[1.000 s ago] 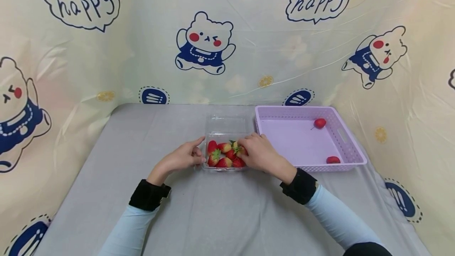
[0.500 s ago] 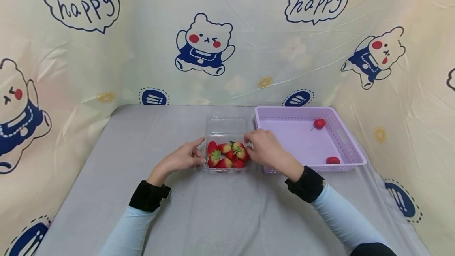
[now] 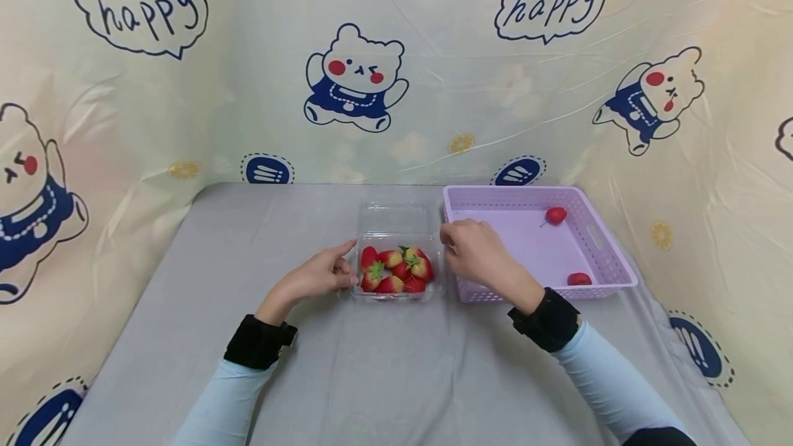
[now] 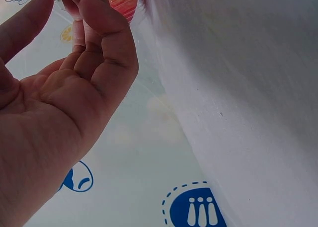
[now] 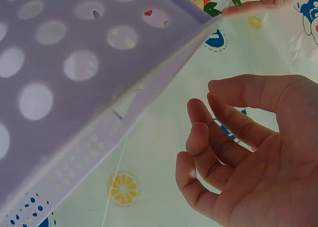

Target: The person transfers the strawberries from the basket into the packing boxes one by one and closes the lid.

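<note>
A clear plastic box [image 3: 396,293] full of red and yellow-green strawberries [image 3: 390,285] sits mid-table, its clear lid [image 3: 394,215] raised behind it. My left hand [image 3: 316,274] is at the box's left side, with fingertips right at its wall. In the left wrist view, that hand [image 4: 79,83] has bent fingers near the strawberries. My right hand [image 3: 477,253] hovers between the box and the lilac basket's [image 3: 458,291] front left corner. The right wrist view shows this hand [image 5: 248,152] with loosely curved fingers, a small gap between thumb and forefinger, and nothing held.
Inside the lilac basket, at right on the grey-covered table [image 3: 347,377], lie two red fruits: one with a thin stem [image 3: 555,215] toward the back and another [image 3: 579,279] by the front wall. A printed curtain [image 3: 260,74] stands behind the table.
My right hand has come away from the strawberries, moving right to the basket's corner. The left hand stays at the box, and the strawberries remain in it.
</note>
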`<act>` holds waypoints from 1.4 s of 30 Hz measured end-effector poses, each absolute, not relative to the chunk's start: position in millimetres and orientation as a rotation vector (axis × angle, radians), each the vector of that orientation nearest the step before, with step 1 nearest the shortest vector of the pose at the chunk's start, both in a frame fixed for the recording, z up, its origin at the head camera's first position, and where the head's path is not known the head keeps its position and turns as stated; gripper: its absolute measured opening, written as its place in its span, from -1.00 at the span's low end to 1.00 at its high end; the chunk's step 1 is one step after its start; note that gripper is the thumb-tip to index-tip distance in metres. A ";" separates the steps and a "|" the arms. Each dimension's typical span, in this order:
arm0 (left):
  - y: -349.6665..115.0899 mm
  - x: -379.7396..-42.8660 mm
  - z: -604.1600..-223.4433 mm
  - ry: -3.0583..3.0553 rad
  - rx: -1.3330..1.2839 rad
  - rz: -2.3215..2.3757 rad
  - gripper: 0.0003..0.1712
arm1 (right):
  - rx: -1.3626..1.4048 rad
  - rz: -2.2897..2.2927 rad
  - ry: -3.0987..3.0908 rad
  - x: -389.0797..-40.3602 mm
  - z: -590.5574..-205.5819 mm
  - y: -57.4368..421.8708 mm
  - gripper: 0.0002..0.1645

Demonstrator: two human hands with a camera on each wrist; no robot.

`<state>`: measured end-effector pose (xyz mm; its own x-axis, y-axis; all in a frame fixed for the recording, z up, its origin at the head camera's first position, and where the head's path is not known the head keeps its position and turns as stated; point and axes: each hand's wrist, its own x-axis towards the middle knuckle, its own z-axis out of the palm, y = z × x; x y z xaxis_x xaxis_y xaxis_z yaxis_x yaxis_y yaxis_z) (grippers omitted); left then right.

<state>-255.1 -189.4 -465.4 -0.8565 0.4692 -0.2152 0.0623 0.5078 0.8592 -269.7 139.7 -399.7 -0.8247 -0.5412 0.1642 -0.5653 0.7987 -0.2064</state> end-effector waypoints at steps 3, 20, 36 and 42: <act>-189.9 -255.4 -464.9 2.337 0.444 1.301 -0.03 | 0.879 0.396 -2.891 -269.9 -399.3 142.0 -0.85; -190.0 -255.4 -466.1 2.330 0.442 1.307 -0.04 | 0.805 0.496 -2.844 -271.4 -400.0 176.3 -0.85; -190.6 -254.6 -467.5 2.327 0.434 1.304 -0.05 | 0.745 0.522 -2.897 -269.0 -404.1 191.1 -0.83; -189.3 -255.9 -467.3 2.331 0.440 1.303 -0.03 | 0.689 0.461 -2.937 -269.1 -405.6 203.0 -0.85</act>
